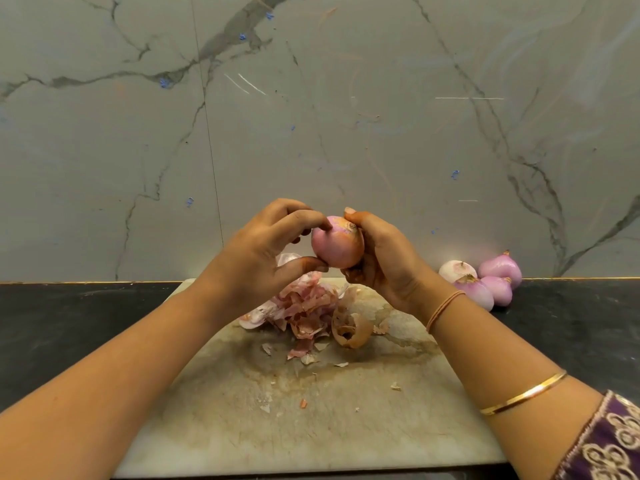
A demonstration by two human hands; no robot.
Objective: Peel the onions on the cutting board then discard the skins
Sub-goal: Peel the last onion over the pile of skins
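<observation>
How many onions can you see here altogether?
5. One onion is held between the left hand and right hand above the cutting board; four onions cluster on the dark counter right of the board. Others may hide behind the skin pile.

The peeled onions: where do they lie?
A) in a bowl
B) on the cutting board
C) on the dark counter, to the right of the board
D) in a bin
C: the peeled onions lie clustered on the dark counter, off the cutting board, close to the wall.
</observation>
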